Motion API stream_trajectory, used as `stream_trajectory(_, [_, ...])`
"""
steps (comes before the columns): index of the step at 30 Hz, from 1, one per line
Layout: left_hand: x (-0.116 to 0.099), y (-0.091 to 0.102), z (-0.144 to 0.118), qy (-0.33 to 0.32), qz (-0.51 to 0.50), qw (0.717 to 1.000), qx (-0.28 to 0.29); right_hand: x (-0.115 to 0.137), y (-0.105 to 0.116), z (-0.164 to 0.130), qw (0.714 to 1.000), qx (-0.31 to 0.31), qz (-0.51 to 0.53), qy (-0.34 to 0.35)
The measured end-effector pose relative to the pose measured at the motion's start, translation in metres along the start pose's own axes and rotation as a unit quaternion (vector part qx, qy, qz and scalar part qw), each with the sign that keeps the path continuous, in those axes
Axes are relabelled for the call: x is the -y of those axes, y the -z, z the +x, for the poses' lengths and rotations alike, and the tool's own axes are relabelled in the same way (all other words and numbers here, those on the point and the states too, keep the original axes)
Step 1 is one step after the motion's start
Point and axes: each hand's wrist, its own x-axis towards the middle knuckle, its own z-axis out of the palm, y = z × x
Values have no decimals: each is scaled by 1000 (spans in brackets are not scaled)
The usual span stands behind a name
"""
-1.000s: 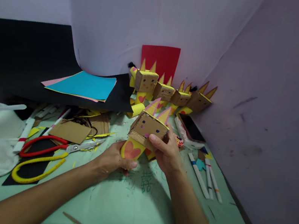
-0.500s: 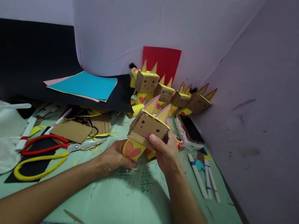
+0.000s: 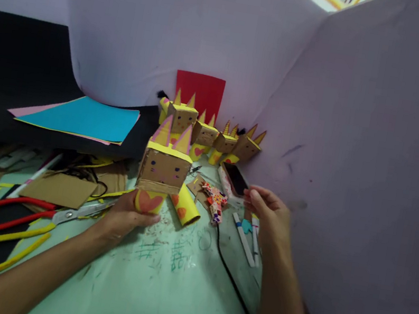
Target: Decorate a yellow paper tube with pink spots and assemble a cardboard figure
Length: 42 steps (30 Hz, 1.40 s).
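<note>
Since the earlier frame, the right hand [image 3: 268,216] has been lifted off the cardboard cat figure [image 3: 162,169] and carried out to the right, so that the figure is now supported by one hand alone. Nearest the viewer, the green mat [image 3: 172,285] is crossed by a black cord [image 3: 231,281] running forward of the right hand. The left hand [image 3: 125,218] is closed around the figure's yellow tube body, by which the figure is held upright, its box head and pink ears rising just beyond the fingers. The right hand is held loosely spread, with nothing gripped, over the white markers [image 3: 247,233] and just short of the phone [image 3: 235,178]. Between the two hands lie a loose yellow tube [image 3: 185,206] with heart marks and a small patterned paper piece [image 3: 215,201]. To the left of the left hand, red-handled scissors [image 3: 12,204] and brown card scraps [image 3: 59,188] are seen. Beyond both hands, four finished figures [image 3: 207,135] are lined up against the wall below a red sheet [image 3: 199,91]; a blue sheet [image 3: 79,116] lies further left. The step in hand is judged to be a pause in assembly with the figure steadied; the next move would call for one small item near the right hand to be pinched without the figure being tipped.
</note>
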Motion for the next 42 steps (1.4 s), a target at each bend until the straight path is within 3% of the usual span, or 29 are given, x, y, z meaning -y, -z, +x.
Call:
stream_trajectory(2, [3,2,3,6,-13,1000,-16,-11,15,3,996,22,-82,-25])
stream_trajectory(4, [3,2,3,7,-33,999,-18,-21,15,2,987,53,-142,-44])
stream_trajectory(10, [-1,1,1,30,-80,996,-13,-38,-31,1,960,100,-255,-66])
stream_trajectory(14, [0,2,4,41,-98,994,-35,-47,-43,6,963,100,-221,-115])
stream_trajectory(20, [-3,2,5,38,-104,993,-29,-55,-31,-3,975,107,-48,-186])
stream_trajectory(25, [-3,2,5,32,-99,994,-34,-34,-28,-33,975,115,90,-167])
stream_trajectory(28, [-4,2,4,27,-90,995,-26,-21,-35,-53,948,180,201,-170])
stream_trajectory(31, [-7,0,2,13,-97,995,-26,-15,-47,-72,931,220,239,-168])
stream_trajectory(34, [-9,-2,0,18,-95,995,-34,-15,-58,-90,948,203,213,-118])
stream_trajectory(38, [-8,-5,0,3,-76,996,-42,-18,-65,-105,980,179,84,-28])
stream_trajectory(42, [-6,-8,0,-12,-50,997,-51,-21,-70,-113,990,134,10,46])
